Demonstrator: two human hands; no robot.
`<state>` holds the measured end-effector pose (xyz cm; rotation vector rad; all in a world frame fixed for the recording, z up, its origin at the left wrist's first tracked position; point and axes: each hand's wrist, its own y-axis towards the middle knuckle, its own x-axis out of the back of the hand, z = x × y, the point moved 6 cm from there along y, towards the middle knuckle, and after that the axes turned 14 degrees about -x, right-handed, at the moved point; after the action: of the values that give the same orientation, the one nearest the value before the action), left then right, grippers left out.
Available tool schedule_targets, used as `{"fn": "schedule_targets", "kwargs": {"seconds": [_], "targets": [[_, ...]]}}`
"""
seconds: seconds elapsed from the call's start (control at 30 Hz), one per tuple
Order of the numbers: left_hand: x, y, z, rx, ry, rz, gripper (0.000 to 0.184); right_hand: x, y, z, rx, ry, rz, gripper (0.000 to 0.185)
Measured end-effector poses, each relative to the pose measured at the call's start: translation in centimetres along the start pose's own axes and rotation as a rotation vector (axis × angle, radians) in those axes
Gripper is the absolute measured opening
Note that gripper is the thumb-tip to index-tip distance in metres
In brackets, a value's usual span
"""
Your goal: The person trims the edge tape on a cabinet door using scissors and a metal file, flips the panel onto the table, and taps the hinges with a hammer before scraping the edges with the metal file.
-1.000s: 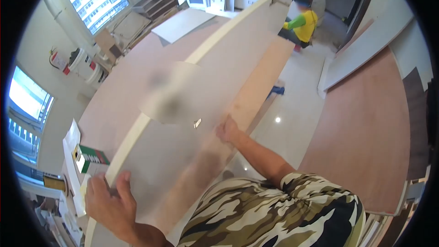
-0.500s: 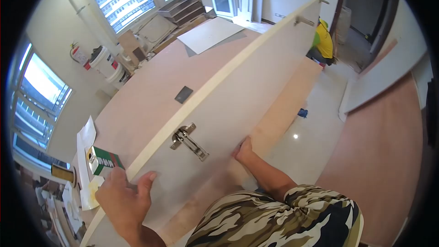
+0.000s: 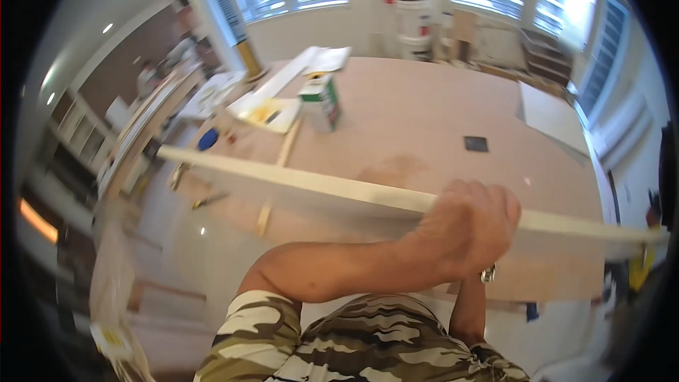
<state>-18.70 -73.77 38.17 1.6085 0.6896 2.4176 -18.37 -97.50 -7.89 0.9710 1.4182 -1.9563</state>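
A long white door panel with a pale wood edge stands on its side in front of me. My left hand reaches across my body, with its fingers wrapped over the panel's top edge. Just below that hand a bit of metal hinge shows on the panel's near face. Only the forearm of my right arm is visible, low and close to the panel. The right hand itself is hidden behind my left hand and forearm.
Beyond the panel lies a large plywood table. On it are a green-and-white box, a dark flat piece and stained paper. A knife-like tool lies at left. Buckets stand behind. A person in yellow is at far right.
My view has swung left. My left hand, earlier raised with its thumb apart by the panel's near end, now grips the top edge farther right. My right hand has become hidden.
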Motion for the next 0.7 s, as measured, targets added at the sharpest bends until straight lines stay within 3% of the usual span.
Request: {"fn": "schedule_targets", "kwargs": {"seconds": [0.27, 0.47, 0.57, 0.63, 0.7], "targets": [[4.6, -0.3, -6.3, -0.013, 0.159, -0.146, 0.027, 1.4, -1.2, 2.3, -0.083, -0.173, 0.015, 0.052], [11.4, -1.2, -8.8, 0.003, 0.136, -0.115, 0.018, 3.0, -3.3, -1.2, -0.116, -0.286, 0.115, 0.049], [12.3, -3.7, -8.5, 0.071, -0.043, -0.104, 0.048, 3.4, -4.9, -3.9, 0.016, -0.276, 0.165, 0.047], [13.5, -5.5, -9.5, 0.083, 0.159, 0.007, 0.054, 2.7, -6.0, -6.0, 0.139, -0.364, 0.173, 0.046], [13.8, -8.3, -9.8, 0.178, 0.172, 0.113, 0.052, 2.3, -7.1, -7.8, 0.275, -0.530, 0.198, 0.045]]}}
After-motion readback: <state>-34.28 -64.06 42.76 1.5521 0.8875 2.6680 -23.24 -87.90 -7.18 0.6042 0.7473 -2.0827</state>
